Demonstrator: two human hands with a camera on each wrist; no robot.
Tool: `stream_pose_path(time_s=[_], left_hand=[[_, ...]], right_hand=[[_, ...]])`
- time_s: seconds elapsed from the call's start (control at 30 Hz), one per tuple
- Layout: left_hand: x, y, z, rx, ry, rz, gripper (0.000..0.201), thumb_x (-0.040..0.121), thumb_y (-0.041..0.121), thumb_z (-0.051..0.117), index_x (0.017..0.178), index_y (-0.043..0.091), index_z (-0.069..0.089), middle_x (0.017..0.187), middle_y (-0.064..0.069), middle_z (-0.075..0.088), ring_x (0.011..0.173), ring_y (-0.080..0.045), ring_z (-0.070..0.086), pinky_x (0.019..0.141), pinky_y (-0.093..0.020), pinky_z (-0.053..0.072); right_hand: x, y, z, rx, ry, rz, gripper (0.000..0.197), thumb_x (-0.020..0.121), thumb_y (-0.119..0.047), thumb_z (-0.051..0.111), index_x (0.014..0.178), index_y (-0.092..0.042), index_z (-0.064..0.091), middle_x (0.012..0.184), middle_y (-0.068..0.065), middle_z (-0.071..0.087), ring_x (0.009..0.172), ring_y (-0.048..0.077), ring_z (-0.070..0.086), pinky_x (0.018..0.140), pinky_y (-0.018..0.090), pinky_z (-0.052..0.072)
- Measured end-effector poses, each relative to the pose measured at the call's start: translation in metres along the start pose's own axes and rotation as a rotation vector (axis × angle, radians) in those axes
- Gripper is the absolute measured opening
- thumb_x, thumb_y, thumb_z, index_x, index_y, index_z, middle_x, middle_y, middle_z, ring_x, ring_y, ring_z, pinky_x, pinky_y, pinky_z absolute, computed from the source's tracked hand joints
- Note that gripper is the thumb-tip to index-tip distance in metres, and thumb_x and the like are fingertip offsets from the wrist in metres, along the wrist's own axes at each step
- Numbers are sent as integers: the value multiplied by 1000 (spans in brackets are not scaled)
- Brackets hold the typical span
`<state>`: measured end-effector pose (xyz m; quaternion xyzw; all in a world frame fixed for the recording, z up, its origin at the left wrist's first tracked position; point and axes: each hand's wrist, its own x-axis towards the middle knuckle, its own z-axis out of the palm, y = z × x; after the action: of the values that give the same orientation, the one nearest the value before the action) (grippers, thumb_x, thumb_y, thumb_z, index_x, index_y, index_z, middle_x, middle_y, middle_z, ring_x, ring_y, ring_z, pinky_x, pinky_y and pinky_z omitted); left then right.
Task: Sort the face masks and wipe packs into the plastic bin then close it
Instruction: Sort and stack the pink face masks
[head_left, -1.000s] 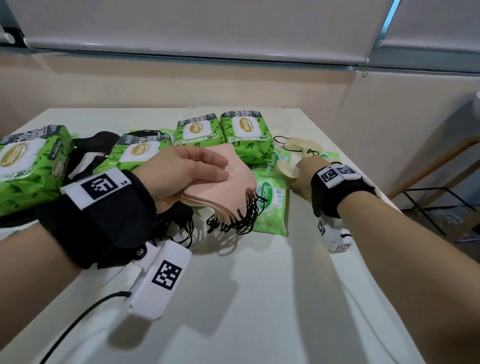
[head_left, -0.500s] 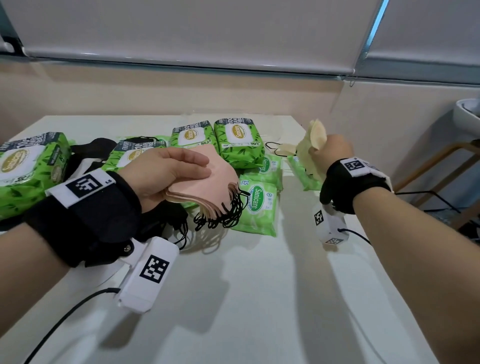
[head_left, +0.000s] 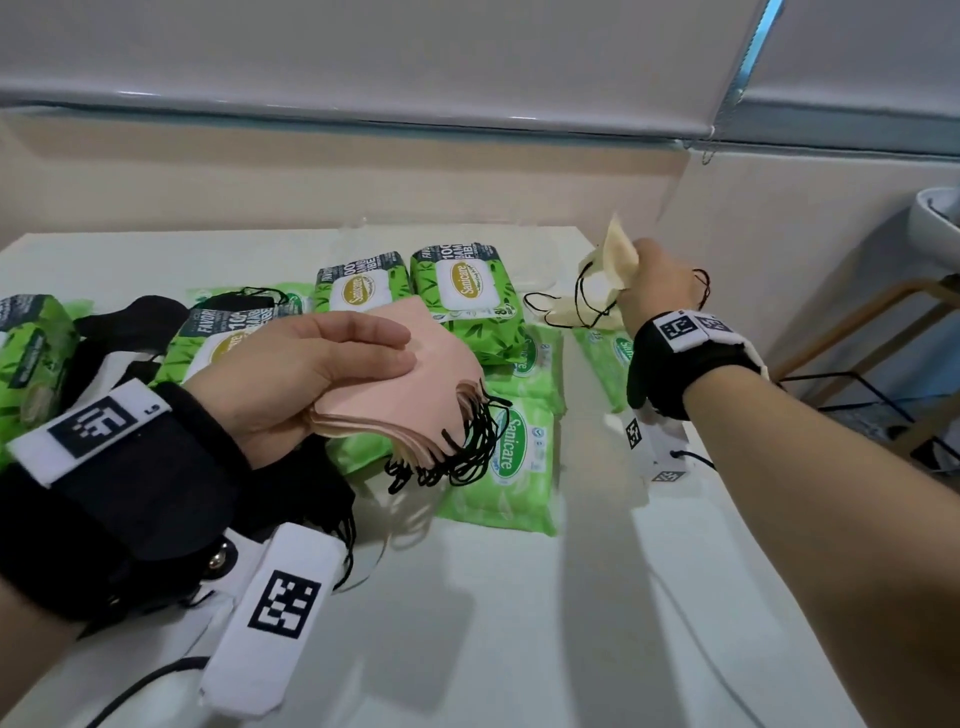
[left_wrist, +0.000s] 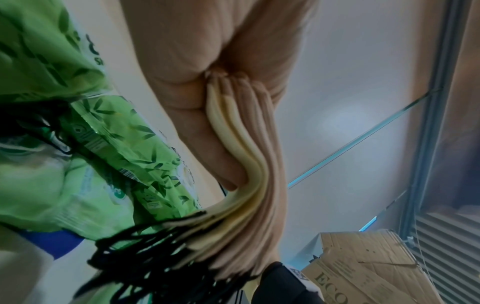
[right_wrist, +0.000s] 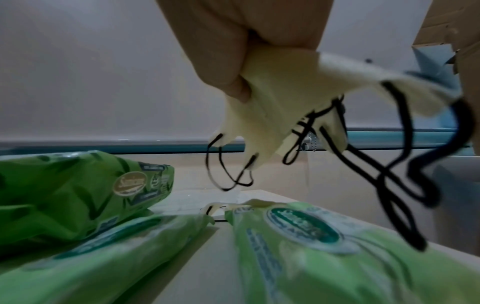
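Observation:
My left hand (head_left: 311, 374) grips a stack of pink face masks (head_left: 415, 400) above the table, thumb on top, their black ear loops (head_left: 457, 452) dangling; the left wrist view shows the stack (left_wrist: 249, 164) edge-on between fingers and palm. My right hand (head_left: 657, 283) is raised at the far right and pinches cream face masks (head_left: 615, 254), (right_wrist: 285, 86) with black loops hanging. One more cream mask (head_left: 563, 314) lies on the table below it. Green wipe packs, large (head_left: 462, 291) and small (head_left: 506, 462), lie across the table. No plastic bin shows in any view.
Black masks (head_left: 130, 322) lie at the left among large green packs (head_left: 26, 364). The white table (head_left: 519, 623) has its right edge near my right arm, with a wire rack (head_left: 883, 395) and a wooden frame beyond. A cardboard box (left_wrist: 363, 267) appears in the left wrist view.
My right hand has lifted the cream masks off the table, up and to the right. The left hand still holds the pink stack in much the same place.

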<state>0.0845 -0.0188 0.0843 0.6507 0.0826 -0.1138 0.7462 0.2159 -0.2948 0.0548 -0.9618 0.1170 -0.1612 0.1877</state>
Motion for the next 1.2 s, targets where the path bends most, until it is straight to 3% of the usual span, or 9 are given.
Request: stream_pose_path(time_s=[0.4, 0.5, 0.57, 0.67, 0.8, 0.9, 0.97, 1.07, 1.2], left_hand=[[29, 2, -2, 42, -7, -29, 15, 51, 5, 69, 64, 13, 70, 66, -8, 67, 44, -14, 60, 41, -16, 49], [33, 2, -3, 70, -32, -42, 20, 47, 3, 74, 62, 17, 73, 68, -9, 68, 47, -15, 61, 43, -18, 49], [36, 2, -4, 87, -47, -47, 27, 44, -2, 78, 63, 17, 73, 69, -9, 69, 47, -15, 61, 44, -19, 49], [39, 4, -3, 63, -52, -54, 16, 50, 6, 71, 62, 17, 73, 67, -9, 68, 47, -15, 61, 44, -19, 49], [42, 5, -3, 66, -60, -52, 16, 48, 8, 70, 62, 17, 73, 67, -9, 68, 47, -15, 61, 44, -19, 49], [42, 5, -4, 57, -58, -50, 16, 48, 7, 70, 61, 16, 72, 66, -9, 67, 46, -15, 61, 43, -18, 49], [42, 5, -5, 47, -52, -47, 15, 48, 6, 70, 60, 15, 72, 65, -9, 67, 45, -15, 60, 42, -18, 49], [41, 4, -7, 57, -58, -50, 25, 43, -2, 77, 60, 15, 72, 67, -10, 67, 45, -16, 61, 43, -19, 50], [40, 1, -10, 22, -25, -68, 17, 50, 2, 71, 64, 12, 70, 66, -12, 66, 44, -16, 60, 41, -18, 49]], right_hand=[[54, -8, 40, -76, -170, -15, 37, 90, 4, 43, 126, -1, 52, 120, 25, 57, 110, 40, 53, 81, 38, 42], [58, -11, 59, -160, -328, -52, 15, 93, -21, 51, 97, -11, 61, 111, 17, 63, 96, 35, 58, 76, 32, 41], [71, -6, 80, -161, -417, 13, 48, 85, -61, 43, 70, -16, 56, 88, 12, 66, 78, 32, 58, 81, 36, 46], [89, 8, 103, -199, -527, 69, 76, 52, -85, 29, 80, -20, 57, 84, 13, 68, 74, 37, 64, 83, 56, 46], [63, -8, 76, -274, -539, 110, 61, 80, -68, 40, 109, -20, 60, 109, 26, 62, 99, 47, 59, 85, 47, 51], [58, -11, 65, -164, -548, 131, 42, 94, -14, 54, 133, -1, 47, 137, 20, 48, 124, 37, 47, 40, 6, 39], [57, -13, 62, -175, -507, 120, 32, 93, -8, 53, 123, 3, 53, 136, 20, 49, 120, 35, 50, 45, 16, 35], [51, -13, 66, -320, -412, -6, 24, 91, -7, 54, 68, -7, 46, 106, 19, 64, 73, 27, 57, 58, 27, 38], [53, -13, 76, -253, -345, -57, 29, 85, -7, 55, 59, -10, 41, 92, 16, 67, 52, 22, 45, 56, 23, 38]])
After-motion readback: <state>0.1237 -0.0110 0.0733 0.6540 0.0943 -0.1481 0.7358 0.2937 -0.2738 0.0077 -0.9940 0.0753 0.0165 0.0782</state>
